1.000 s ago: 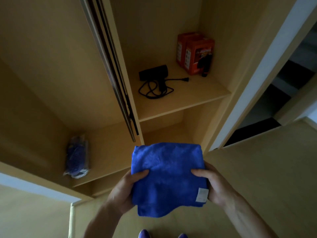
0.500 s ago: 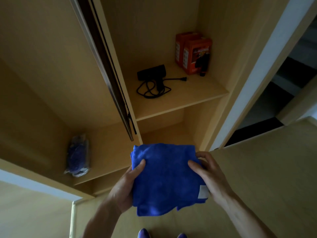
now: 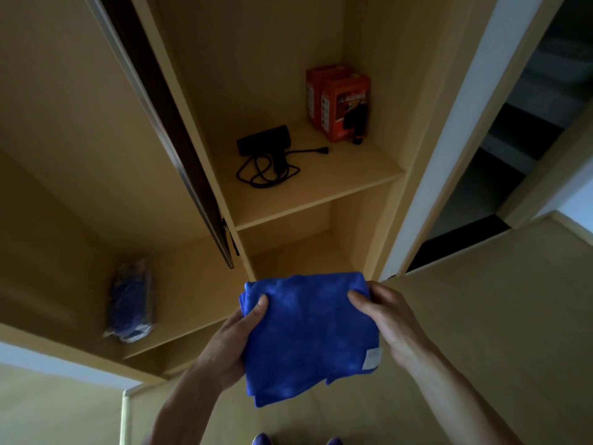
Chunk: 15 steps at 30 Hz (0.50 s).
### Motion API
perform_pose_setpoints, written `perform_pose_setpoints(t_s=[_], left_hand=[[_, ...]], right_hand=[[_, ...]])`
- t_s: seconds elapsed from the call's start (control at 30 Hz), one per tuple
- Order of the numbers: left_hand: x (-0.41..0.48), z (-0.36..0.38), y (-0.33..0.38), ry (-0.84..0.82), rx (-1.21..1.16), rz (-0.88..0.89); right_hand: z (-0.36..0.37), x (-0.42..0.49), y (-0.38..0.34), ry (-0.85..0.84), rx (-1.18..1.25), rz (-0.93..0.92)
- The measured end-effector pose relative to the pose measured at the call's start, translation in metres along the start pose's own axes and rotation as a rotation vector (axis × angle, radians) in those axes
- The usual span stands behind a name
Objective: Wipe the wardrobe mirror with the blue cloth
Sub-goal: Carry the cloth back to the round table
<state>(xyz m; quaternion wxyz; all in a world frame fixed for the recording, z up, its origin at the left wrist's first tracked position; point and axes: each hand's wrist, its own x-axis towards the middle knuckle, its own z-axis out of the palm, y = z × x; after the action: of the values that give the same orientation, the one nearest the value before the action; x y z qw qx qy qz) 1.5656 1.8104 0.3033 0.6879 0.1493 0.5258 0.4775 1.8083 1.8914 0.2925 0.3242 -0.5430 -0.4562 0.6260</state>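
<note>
A folded blue cloth (image 3: 308,332) with a small white label at its lower right corner is held in front of the open wardrobe. My left hand (image 3: 232,345) grips its left edge, thumb on top. On the opposite edge my right hand (image 3: 390,322) holds it the same way. The left half of the view looks like a mirrored sliding door (image 3: 73,149) reflecting the wardrobe's inside, with its dark metal edge (image 3: 179,149) running diagonally; I cannot tell for sure.
On the wardrobe shelf (image 3: 321,187) lie a black hair dryer with a coiled cord (image 3: 268,155) and two orange boxes (image 3: 340,104). A bagged blue item (image 3: 131,300) sits low on the left. A white door frame (image 3: 449,133) and dark doorway stand to the right.
The cloth has been folded smaller, and both hands have shifted up along its edges. The view has drifted slightly, with the door edge appearing wider.
</note>
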Motion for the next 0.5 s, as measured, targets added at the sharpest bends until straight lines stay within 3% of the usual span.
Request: perform_pose_setpoints(t_s=[0.17, 0.37, 0.5], left_hand=[[0.002, 0.003, 0.001, 0.018, 0.033, 0.053], [0.003, 0.018, 0.000, -0.045, 0.037, -0.015], [0.011, 0.034, -0.006, -0.089, 0.086, -0.073]], right_hand=[[-0.002, 0.002, 0.006, 0.032, 0.261, 0.045], [-0.014, -0.016, 0.008, 0.072, 0.137, -0.109], [-0.035, -0.025, 0.016, 0.082, 0.151, -0.102]])
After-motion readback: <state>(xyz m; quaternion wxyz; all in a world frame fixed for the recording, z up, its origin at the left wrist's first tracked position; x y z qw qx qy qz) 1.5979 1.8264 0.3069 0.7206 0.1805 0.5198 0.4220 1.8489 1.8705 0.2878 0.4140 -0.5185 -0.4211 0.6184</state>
